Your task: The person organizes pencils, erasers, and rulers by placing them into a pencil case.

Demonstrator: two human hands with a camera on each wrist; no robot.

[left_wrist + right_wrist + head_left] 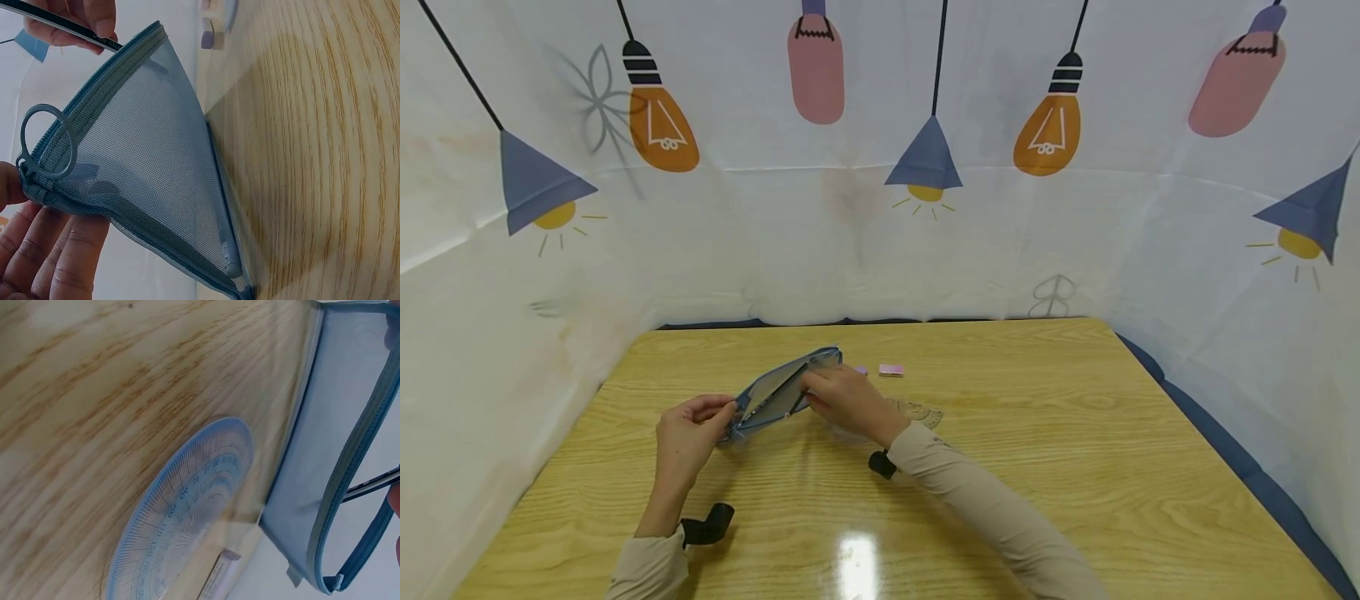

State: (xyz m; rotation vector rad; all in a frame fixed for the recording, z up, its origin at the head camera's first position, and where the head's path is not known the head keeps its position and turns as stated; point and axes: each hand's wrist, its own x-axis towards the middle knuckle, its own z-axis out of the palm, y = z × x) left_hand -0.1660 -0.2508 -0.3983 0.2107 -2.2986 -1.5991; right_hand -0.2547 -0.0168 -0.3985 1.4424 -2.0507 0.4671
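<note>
A blue mesh zip pouch [775, 393] is held up above the table, its zipped mouth open. My left hand [688, 437] pinches one end of it, thumb on one side and fingers on the other, by the zipper's ring pull [49, 142]. My right hand [853, 404] is at the pouch's mouth and pinches a slim black pen [372, 485]. One end of the pen shows behind the mesh rim in the left wrist view. Through the mesh, a rounded bluish shape [231, 259] shows near the bottom; its kind is unclear.
A clear protractor [187, 506] lies on the wooden table [1037, 467] below my right wrist. Beyond it lies a small pink block like an eraser [891, 370], with another pinkish piece [861, 369] partly behind my right hand. A lamp-patterned curtain [850, 233] surrounds the table's far sides.
</note>
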